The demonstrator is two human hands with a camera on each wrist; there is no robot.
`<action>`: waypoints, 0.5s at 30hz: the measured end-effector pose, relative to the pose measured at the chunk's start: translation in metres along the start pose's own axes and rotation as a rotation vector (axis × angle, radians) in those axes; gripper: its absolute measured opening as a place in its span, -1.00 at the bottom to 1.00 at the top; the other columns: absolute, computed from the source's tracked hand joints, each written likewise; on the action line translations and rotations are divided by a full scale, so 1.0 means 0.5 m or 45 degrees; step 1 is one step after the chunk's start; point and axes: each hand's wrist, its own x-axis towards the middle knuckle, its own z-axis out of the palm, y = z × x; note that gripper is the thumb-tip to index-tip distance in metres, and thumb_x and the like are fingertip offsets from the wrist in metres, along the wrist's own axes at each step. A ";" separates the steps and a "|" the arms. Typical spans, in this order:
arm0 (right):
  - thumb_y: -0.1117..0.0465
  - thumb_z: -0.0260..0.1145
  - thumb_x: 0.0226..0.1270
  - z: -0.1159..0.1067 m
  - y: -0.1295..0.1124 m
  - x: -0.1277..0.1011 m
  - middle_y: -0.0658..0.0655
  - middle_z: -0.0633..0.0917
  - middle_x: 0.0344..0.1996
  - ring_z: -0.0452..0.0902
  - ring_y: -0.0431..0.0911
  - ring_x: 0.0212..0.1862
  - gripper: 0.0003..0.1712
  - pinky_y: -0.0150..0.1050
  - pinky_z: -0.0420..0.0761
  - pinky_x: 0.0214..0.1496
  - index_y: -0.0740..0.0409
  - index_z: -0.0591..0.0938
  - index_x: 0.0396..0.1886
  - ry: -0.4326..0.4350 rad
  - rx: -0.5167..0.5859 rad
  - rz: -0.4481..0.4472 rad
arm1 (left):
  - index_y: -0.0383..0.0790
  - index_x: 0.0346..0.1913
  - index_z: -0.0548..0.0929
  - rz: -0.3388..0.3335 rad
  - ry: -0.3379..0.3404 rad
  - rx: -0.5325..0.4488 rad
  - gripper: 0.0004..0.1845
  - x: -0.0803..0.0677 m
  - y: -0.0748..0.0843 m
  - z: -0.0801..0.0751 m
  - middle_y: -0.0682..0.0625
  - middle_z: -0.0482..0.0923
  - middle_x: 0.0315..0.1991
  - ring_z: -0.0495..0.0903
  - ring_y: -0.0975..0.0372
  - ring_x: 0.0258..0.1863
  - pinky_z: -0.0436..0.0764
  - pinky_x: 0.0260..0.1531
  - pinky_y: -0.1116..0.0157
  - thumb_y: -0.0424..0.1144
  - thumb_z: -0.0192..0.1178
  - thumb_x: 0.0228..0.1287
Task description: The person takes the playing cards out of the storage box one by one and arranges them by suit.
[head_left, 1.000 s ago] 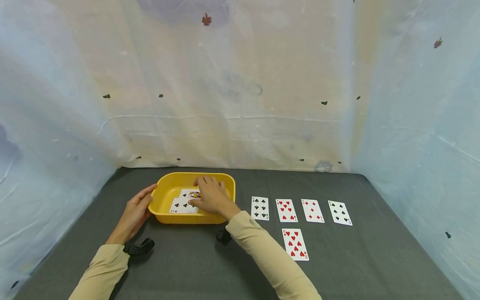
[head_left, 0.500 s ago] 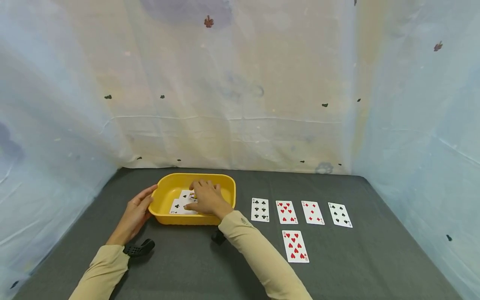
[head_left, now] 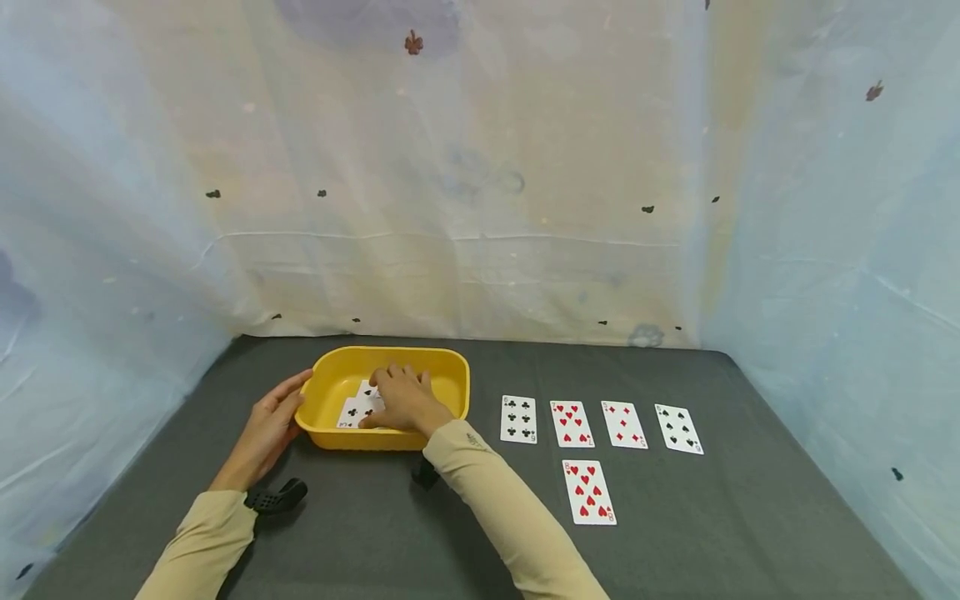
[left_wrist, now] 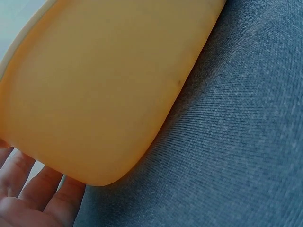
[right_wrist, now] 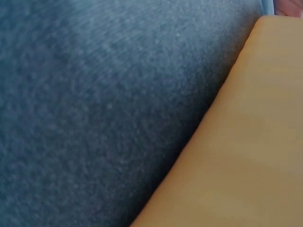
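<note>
Your right hand (head_left: 405, 402) lies flat-fingered on the cards (head_left: 358, 408) inside the yellow tray (head_left: 450, 392) near the table's left edge, gripping nothing, while your left hand (head_left: 264, 431) rests open against the tray's left wall.

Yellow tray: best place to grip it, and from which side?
Probably the short end walls. The yellow tray is a shallow oblong with a rolled rim; the left hand already lies against its left end. Come in from left and right, fingers under the rim, since the right hand and cards fill the inside.
</note>
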 end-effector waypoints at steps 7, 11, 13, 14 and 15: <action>-0.31 0.36 0.15 0.006 0.000 0.002 -0.09 0.49 0.04 0.29 -0.14 0.00 -0.31 -0.13 0.20 0.06 -0.12 0.48 0.20 -0.057 -0.087 0.011 | -0.18 0.54 0.06 0.015 -0.004 -0.016 -0.39 0.001 -0.005 0.000 -0.24 -0.06 0.50 0.25 0.14 0.27 0.53 -0.09 0.46 -0.04 -0.15 0.57; -0.27 0.37 0.15 0.010 0.001 0.001 -0.09 0.50 0.07 0.30 -0.16 0.03 -0.33 -0.13 0.20 0.07 -0.12 0.48 0.19 -0.085 -0.099 0.039 | -0.17 0.54 0.06 0.017 -0.003 -0.008 -0.39 0.001 -0.006 -0.002 -0.24 -0.06 0.50 0.26 0.14 0.27 0.53 -0.08 0.46 -0.03 -0.15 0.57; -0.26 0.37 0.16 0.011 0.003 0.001 -0.09 0.50 0.09 0.31 -0.16 0.04 -0.34 -0.13 0.21 0.07 -0.12 0.48 0.20 -0.094 -0.107 0.047 | -0.16 0.54 0.06 0.016 -0.001 -0.005 -0.39 0.001 -0.005 -0.001 -0.24 -0.06 0.50 0.26 0.13 0.28 0.53 -0.08 0.46 -0.03 -0.15 0.57; -0.25 0.37 0.17 0.011 0.004 0.001 -0.10 0.50 0.10 0.32 -0.17 0.04 -0.35 -0.14 0.22 0.07 -0.13 0.48 0.20 -0.095 -0.109 0.051 | -0.16 0.54 0.05 0.016 -0.003 -0.003 -0.39 0.002 -0.005 -0.001 -0.24 -0.06 0.50 0.25 0.12 0.28 0.53 -0.08 0.46 -0.03 -0.15 0.57; -0.24 0.37 0.18 0.011 0.005 0.002 -0.10 0.51 0.09 0.32 -0.17 0.04 -0.36 -0.14 0.22 0.06 -0.13 0.48 0.20 -0.094 -0.109 0.054 | -0.16 0.54 0.05 0.018 -0.005 0.002 -0.39 0.003 -0.004 0.000 -0.23 -0.06 0.50 0.24 0.11 0.29 0.53 -0.08 0.46 -0.03 -0.16 0.57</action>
